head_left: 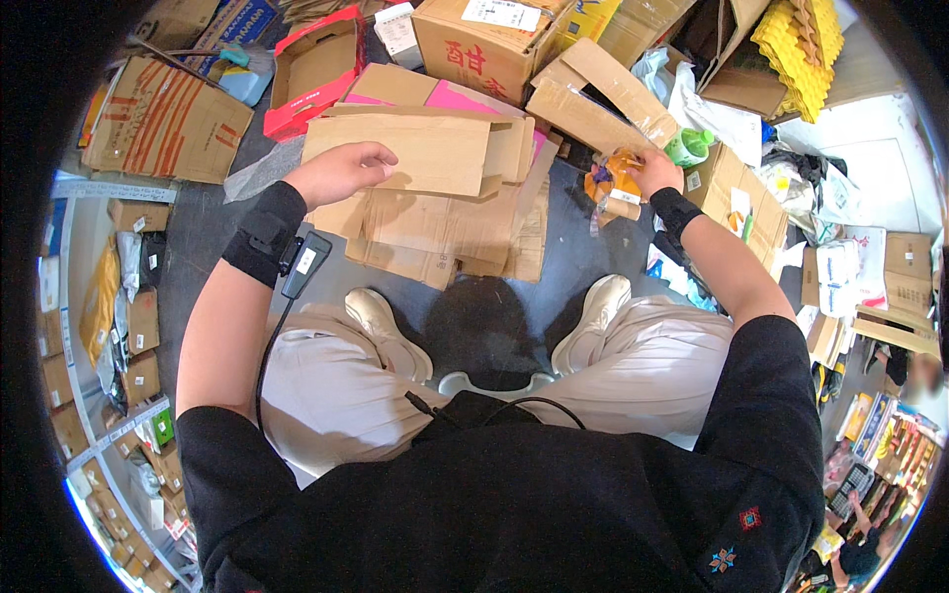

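Person seated, seen from above; pale trousers, light shoes (384, 326) planted on a dark floor (499, 316)

Left hand (341, 170) out to the far left, resting on the top sheet of a flattened cardboard stack (435, 198). Fingers curled over the near left edge of that top sheet (420, 153), grasping it; thumb side hidden underneath, so how firm the grip is cannot be told. Black wrist band (265, 233) on the left forearm, with a small black device (304, 263) clipped to it and a cable running down toward the lap

Stack lies on the floor just beyond the feet, centre of the scene, several brown sheets overlapping, a pink sheet (465, 99) showing under the far edge

Right hand (655, 170) out to the far right, closed on a crumpled bundle of orange and clear wrapping (613, 188), held just above the floor to the right of the stack. Fingers clenched around its upper end. Black band on this wrist too

Around: red open box (314, 71) far left, brown carton with red print (484, 44) far centre, green plastic bottle (689, 146) just beyond the right hand, yellow egg trays (796, 49) far right. Shelves of small packages (129, 326) along the left
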A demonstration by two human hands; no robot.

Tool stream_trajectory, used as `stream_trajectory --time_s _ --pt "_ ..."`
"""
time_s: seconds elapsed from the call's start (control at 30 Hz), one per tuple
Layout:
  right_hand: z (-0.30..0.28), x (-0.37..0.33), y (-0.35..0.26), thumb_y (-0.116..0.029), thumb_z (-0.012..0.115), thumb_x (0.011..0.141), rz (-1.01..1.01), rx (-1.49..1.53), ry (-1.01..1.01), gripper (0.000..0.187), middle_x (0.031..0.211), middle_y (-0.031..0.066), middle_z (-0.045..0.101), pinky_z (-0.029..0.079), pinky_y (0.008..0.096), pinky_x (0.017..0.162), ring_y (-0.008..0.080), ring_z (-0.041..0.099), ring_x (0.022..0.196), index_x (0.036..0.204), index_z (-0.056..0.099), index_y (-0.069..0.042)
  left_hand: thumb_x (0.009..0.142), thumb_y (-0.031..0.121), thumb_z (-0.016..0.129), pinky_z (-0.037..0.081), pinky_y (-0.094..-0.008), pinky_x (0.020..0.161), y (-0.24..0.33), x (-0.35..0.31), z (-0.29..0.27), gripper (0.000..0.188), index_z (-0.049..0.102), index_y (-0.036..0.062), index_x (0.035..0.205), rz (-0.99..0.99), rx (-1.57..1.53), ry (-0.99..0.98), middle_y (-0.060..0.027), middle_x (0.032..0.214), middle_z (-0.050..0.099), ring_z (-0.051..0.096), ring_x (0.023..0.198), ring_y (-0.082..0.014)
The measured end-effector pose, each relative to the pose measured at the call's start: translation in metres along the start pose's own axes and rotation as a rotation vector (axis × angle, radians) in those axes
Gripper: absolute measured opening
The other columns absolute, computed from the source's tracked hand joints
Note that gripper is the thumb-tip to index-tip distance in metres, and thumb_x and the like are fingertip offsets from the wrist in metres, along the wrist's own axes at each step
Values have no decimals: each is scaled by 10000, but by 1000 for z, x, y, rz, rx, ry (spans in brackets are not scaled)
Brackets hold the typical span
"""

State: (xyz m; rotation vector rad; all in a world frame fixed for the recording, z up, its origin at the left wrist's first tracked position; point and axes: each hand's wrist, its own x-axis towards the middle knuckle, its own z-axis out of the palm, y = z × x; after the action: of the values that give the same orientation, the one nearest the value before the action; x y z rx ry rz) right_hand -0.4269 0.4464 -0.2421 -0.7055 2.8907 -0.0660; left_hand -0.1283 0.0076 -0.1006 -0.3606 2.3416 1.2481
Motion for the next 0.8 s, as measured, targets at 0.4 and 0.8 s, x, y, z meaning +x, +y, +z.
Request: stream_trajectory --time_s 0.4,0.8 --pt "11 -13 2 -184 737 795 -264 -7 266 282 1139 110 630 513 416 893 310 618 1072 1041 663 -67 982 272 590 472 -328 973 -5 8 0 389 599 5 1264 38 30 -19 -138 1151 663 619 1098 -218" --pt "-13 5 -8 -197 735 787 -406 -61 130 377 1206 89 589 476 445 925 302 580 1157 1151 648 -151 1009 274 582 447 -328 1013 3 5 0 376 573 13 1279 6 100 -72 -98 1223 632 579 1160 -189"
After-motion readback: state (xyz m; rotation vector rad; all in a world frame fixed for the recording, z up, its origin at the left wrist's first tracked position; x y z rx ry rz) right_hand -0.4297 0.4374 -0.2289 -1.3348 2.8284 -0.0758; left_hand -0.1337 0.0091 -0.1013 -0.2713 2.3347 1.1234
